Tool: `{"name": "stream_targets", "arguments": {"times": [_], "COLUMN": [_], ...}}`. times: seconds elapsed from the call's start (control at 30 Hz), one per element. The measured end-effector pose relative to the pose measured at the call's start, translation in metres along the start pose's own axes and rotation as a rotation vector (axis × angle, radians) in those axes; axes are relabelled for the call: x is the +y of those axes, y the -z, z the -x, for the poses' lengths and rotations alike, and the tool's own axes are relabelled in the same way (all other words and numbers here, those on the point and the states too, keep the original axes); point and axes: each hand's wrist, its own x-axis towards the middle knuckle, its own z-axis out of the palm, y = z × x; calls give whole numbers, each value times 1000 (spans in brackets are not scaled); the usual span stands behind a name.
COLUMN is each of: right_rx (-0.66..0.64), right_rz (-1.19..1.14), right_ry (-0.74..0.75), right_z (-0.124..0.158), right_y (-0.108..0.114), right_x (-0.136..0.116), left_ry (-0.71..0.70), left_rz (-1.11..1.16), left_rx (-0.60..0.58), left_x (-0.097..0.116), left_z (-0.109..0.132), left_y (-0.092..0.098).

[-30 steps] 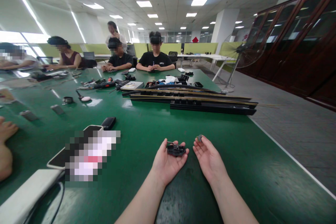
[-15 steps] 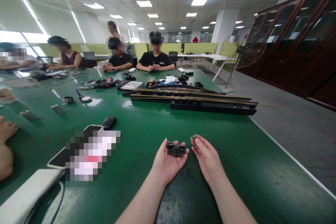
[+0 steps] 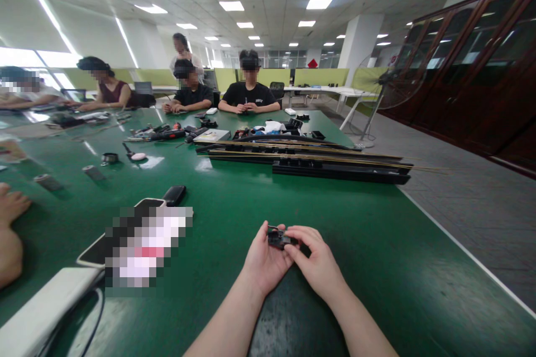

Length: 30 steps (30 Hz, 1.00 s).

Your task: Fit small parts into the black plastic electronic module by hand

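My left hand (image 3: 268,262) is palm up above the green table, its thumb and fingers holding a small black plastic part (image 3: 276,238). A thin grey metal-looking strip runs along the part's upper edge. My right hand (image 3: 316,259) reaches in from the right, its thumb and forefinger closed around the part's right end. Those fingertips cover that end, and any small piece between them is hidden.
Long black rails (image 3: 343,172) with thin brass-coloured rods lie across the table (image 3: 226,201) ahead. A phone (image 3: 121,228), a white box-like object (image 3: 54,295) and a cable are at left. Another person's arm (image 3: 9,240) rests at the left edge. Several people sit beyond.
My right hand has moved left and turned inward, from beside the black part onto its right end. The small grey piece that was in its fingertips no longer shows. My left hand stays nearly still.
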Motion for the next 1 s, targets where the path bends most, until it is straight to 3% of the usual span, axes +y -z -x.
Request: {"name": "stream_targets", "arguments": {"times": [0.1,0.27,0.63,1.0], "right_rx": [-74,-85,-60,-47], "right_rz": [187,247,-121,-218], "right_ry": [41,26,-155,-174], "right_z": [2,3,0,-2], "right_y": [0,-2,1,2], "right_x": [-3,0,4,8], "left_ry": [-33,-65,-48,-28], "left_rz": [4,-9,-94,-124], "left_rx": [16,34,3,-10], "left_x": [0,-2,1,1], "left_z": [-1,-1,2,4], "left_y": [0,-2,-2,-4]}}
